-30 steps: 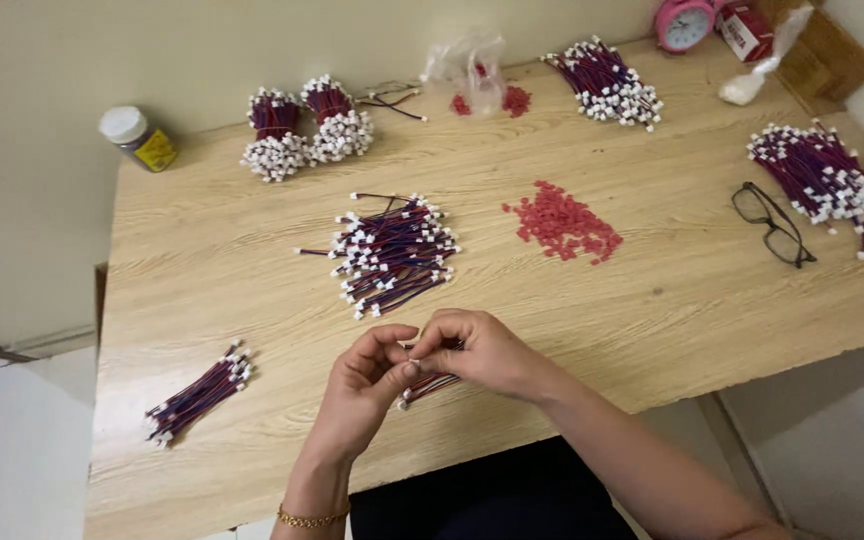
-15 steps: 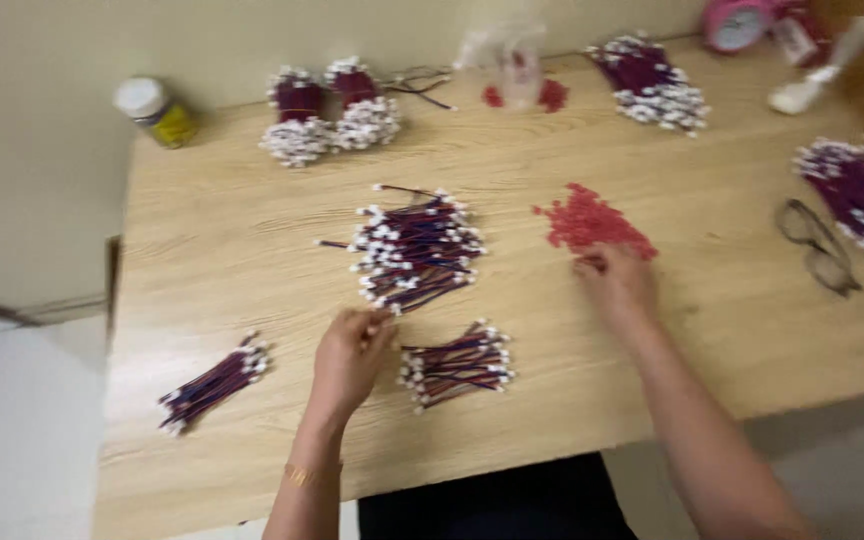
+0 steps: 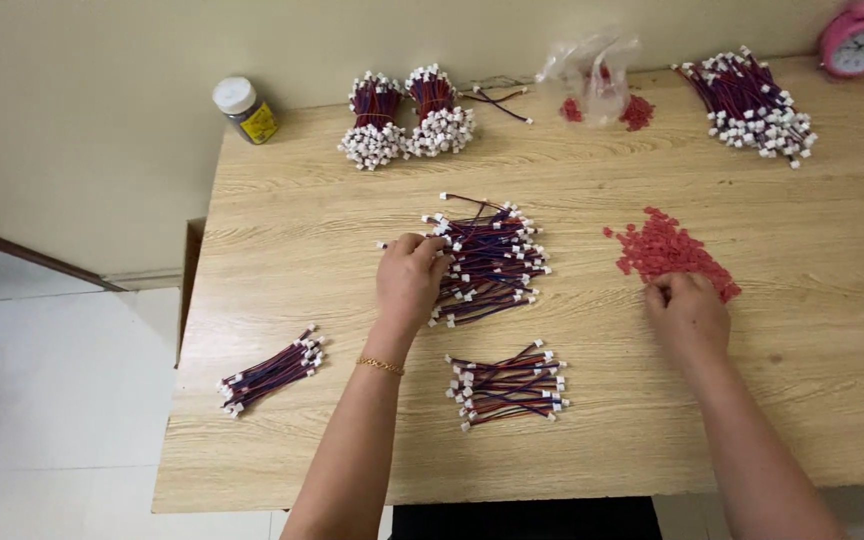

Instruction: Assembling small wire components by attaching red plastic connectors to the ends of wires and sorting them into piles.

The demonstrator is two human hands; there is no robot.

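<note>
My left hand (image 3: 409,280) rests on the left edge of a loose pile of red-and-blue wires with white plugs (image 3: 487,258) in the middle of the wooden table (image 3: 302,220), fingers curled into the wires. My right hand (image 3: 687,310) is at the near edge of a heap of small red plastic pieces (image 3: 667,250), fingertips pinching at them. A smaller laid-out batch of the same wires (image 3: 507,385) lies between my forearms, close to the table's front edge.
A thin wire bundle (image 3: 270,372) lies at the front left. Two tied bundles (image 3: 407,118) stand at the back, with a small jar (image 3: 245,110), a plastic bag with red pieces (image 3: 597,80), another wire heap (image 3: 752,105) and a pink alarm clock (image 3: 860,38).
My hands parted from in front of me. A batch of wires was laid down near the front edge. The left hand went to the wire pile, the right to the red pieces.
</note>
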